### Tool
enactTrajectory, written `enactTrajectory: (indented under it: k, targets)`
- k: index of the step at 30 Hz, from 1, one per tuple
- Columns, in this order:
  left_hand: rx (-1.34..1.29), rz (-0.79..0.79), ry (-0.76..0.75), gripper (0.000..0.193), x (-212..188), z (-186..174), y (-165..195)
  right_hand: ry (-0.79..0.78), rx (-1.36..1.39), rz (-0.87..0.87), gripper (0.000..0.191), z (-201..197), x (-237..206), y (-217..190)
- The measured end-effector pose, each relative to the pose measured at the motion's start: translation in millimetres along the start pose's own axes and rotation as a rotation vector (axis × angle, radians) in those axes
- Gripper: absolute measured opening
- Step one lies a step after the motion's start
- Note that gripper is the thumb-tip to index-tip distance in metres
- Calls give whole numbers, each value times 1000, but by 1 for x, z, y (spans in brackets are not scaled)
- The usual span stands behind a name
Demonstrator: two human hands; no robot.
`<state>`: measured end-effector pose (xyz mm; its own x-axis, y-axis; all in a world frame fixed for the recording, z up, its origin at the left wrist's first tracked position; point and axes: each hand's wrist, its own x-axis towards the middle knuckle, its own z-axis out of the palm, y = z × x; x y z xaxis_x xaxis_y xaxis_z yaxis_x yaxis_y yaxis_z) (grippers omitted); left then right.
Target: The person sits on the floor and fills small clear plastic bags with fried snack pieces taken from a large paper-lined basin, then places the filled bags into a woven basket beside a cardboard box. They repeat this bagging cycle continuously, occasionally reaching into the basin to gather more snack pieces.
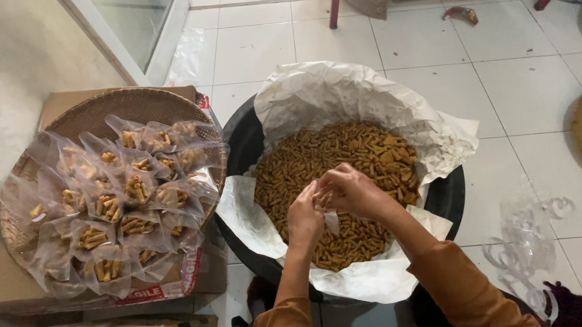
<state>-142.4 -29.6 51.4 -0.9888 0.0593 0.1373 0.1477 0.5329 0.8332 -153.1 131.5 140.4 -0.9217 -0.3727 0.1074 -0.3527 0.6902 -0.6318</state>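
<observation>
1. L hand + R hand pinched together on a small clear bag, over black tub of brown snack sticks.
2. Done: approx. 20 filled bags in woven tray.
3. Left: tub mostly full; empty bags on floor, R side.

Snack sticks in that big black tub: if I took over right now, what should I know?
Left hand and right hand meet above the black round tub, pinching a small clear plastic bag with a few sticks between them.
The tub, lined with crumpled white paper, holds a heap of golden-brown fried snack sticks.
Done: many filled clear bags lie piled on the round woven basket tray at the left.
Left: most sticks remain loose in the tub. Empty clear bags lie on the white tiled floor at the right.
</observation>
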Motion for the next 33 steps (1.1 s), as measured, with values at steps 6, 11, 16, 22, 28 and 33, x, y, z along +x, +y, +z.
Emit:
enactTrajectory:
  k: [6,11,16,22,28,33]
  targets:
    - [-13,-14,1,51,-4,-10,-5,-23,30,34,31,-2,-3,-12]
    - [-59,-9,74,50,-1,-15,-14,159,66,113,24,-9,-16,5]
    - [-74,109,170,50,-4,-26,-17,83,366,282,17,-4,-77,42]
    - [-515,-242,48,50,-11,-36,-1,-17,191,448,20,24,-127,54]
    - [-432,-319,58,50,-10,-31,3,-117,-75,346,25,19,-124,55]
    - [-546,-155,162,49,-7,-54,5,-199,-297,236,26,16,-121,67]
